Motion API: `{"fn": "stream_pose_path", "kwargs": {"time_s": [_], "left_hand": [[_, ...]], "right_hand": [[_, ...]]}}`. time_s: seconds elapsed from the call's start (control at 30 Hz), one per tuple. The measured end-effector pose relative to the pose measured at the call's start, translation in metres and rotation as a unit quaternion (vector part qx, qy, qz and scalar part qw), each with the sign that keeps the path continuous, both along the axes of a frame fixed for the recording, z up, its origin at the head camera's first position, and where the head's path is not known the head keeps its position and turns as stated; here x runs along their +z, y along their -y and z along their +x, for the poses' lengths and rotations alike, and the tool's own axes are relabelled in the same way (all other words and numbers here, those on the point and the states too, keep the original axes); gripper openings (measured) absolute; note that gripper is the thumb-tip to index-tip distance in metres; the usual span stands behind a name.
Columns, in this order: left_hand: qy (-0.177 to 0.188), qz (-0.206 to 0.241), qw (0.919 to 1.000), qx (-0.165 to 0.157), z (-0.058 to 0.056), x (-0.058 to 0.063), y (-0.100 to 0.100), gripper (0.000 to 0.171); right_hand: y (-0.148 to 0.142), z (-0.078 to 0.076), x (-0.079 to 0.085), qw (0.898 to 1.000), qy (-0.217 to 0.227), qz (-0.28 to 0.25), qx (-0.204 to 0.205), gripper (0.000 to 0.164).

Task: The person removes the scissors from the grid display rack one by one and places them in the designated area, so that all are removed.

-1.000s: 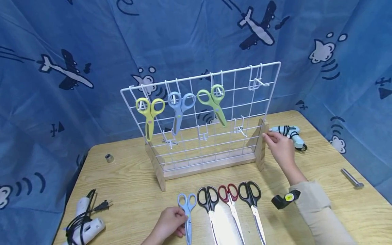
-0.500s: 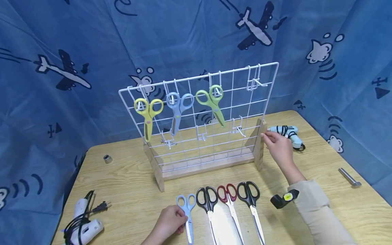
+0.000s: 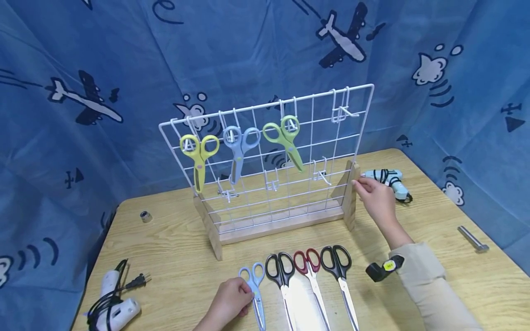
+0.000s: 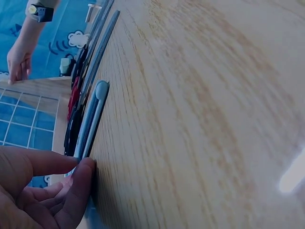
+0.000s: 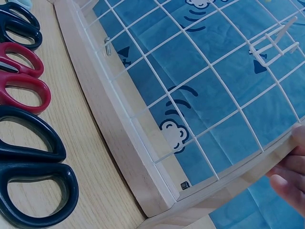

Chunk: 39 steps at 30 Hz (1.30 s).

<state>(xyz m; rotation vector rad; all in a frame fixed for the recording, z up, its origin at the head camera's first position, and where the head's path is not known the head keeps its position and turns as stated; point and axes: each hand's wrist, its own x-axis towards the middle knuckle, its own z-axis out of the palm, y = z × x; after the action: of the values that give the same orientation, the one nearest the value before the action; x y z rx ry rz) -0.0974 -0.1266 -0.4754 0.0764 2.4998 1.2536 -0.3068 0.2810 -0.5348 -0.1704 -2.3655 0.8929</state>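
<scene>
My left hand pinches a pair of light blue scissors lying on the table, near the pivot. In the left wrist view, thumb and finger close on the blue scissors from the side. My right hand holds the right wooden upright of a white wire rack. Yellow scissors, blue scissors and green scissors hang from its top hooks. On the table beside the left hand lie black scissors, red-handled scissors and another black pair.
At the left lies a white glue gun with a coiled cord and a plug. Behind it stands a small metal cylinder. A light blue corded tool and a metal bolt lie at the right. Blue curtains surround the table.
The light blue scissors under my left hand have turned slightly, blade tips swinging to the right. My right hand stays on the upright. The head view has shifted a little.
</scene>
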Motion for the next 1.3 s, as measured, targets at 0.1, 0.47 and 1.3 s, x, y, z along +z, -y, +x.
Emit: {"fn": "stream_pose_path", "kwargs": {"time_s": [0.1,0.47,1.3], "left_hand": [[-0.001,0.013,0.9999,-0.009,-0.002,0.003,0.003,0.006],[-0.038,0.092,0.9949,-0.009,-0.032,0.047,0.003,0.024],[-0.330,0.217,0.9188,-0.002,-0.091,0.176,-0.079,0.023]], "right_hand": [[0.001,0.000,0.001,1.000,0.001,0.001,0.000,0.037],[0.001,0.000,0.001,1.000,-0.005,0.014,0.000,0.038],[0.014,0.030,0.047,0.997,0.028,-0.028,0.064,0.039]]}}
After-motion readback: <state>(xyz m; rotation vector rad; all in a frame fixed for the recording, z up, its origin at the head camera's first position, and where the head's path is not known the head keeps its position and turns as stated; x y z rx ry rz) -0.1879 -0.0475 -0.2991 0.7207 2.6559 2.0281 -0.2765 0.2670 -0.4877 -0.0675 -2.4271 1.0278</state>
